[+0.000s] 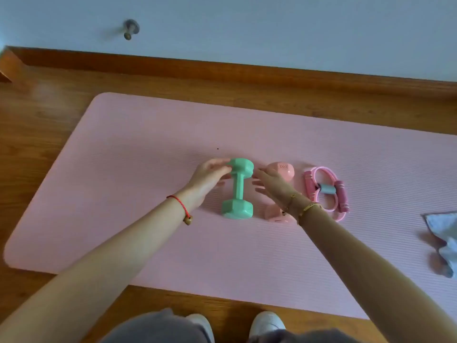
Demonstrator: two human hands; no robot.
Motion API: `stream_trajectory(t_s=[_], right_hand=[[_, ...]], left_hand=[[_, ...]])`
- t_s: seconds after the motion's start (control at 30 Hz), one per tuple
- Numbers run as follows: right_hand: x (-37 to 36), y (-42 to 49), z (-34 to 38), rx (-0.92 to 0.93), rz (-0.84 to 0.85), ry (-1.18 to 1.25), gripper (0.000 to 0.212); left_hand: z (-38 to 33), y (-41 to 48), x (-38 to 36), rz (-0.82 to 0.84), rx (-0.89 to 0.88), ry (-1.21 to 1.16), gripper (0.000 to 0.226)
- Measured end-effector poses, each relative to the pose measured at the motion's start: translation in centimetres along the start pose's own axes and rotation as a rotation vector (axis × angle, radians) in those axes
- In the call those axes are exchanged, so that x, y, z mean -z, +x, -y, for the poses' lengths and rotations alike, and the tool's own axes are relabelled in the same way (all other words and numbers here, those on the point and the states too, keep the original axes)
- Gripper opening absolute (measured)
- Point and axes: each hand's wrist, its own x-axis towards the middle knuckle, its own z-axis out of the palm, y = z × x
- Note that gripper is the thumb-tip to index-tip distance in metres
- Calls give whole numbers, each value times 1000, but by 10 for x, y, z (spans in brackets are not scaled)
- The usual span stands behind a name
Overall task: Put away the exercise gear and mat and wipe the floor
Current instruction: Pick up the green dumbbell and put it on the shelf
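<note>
While the green dumbbell (238,189) lies on the mat (123,169), I see the left hand (212,173) touching it with relaxed fingers, right hand (270,180) spread beside.

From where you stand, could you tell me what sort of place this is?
Probably a room at home: wooden floor, a pink mat by the wall, a green dumbbell on it.

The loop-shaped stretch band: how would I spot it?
Look at the big pink mat. Near its middle lie a green dumbbell and a pink dumbbell; the stretch band lies just right of them. It alone is a figure-eight loop with a grey middle.
</note>
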Motion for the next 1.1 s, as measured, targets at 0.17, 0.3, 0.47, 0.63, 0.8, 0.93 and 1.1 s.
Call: stream_trajectory(t_s=[0.17, 0.3, 0.47, 0.63, 0.8, 0.93, 1.1], right_hand=[[-9, 11, 3, -62, 14, -91, 28], [-18, 22, 1, -125, -2, -166, 36], [-25, 34, -3, -158, -16, -224, 34], [-34, 37, -11, -152, -9, -248, 26], [-40, 42, -17, -149, -11, -250, 34], [-39, 46, -23, -117, -45, -301, 26], [-36, 38, -12, -38, -98, -357, 24]], left_hand=[[12, 13, -15, 5, 77, 51, 24], [29, 24, -20, -19, 146, 70, 32], [50, 35, -22, 22, 212, 99, 50], [55, 34, -24, 70, 200, 128, 40], [58, 36, -29, 55, 155, 184, 37], [61, 37, -33, -12, 149, 183, 37], [50, 31, -33, -69, 121, 216, 41]])
